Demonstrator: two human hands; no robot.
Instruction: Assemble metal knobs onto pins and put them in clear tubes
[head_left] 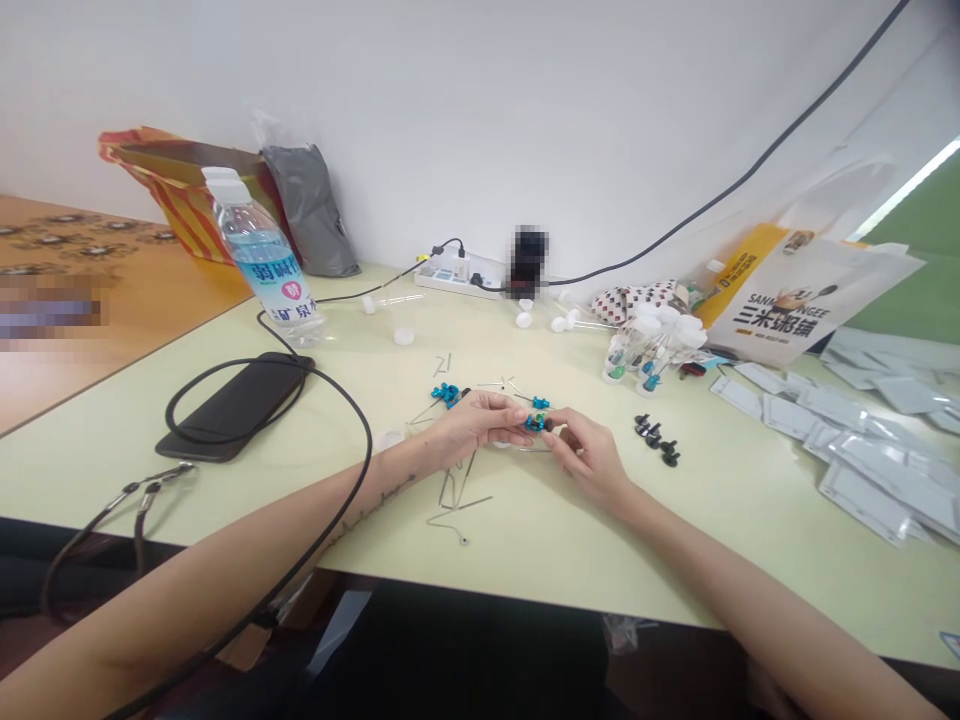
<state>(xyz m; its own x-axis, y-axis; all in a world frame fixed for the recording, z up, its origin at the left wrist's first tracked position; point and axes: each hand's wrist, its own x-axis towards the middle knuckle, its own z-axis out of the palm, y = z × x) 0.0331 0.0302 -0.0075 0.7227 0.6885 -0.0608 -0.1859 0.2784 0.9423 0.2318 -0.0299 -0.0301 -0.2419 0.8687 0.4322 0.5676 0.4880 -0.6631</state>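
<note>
Across the pale yellow surface (525, 560), silver foil packets (862, 450) spread to my right, capped plastic vials (652, 345) stand beyond them, and bent wire pins (457, 510) lie below my wrists. My left hand (476, 420) and right hand (589, 455) meet just above the surface, fingers pinched together on a small blue metal part (534, 423). Black pegs (652, 435) sit to its right; another blue part (446, 394) sits to its left.
</note>
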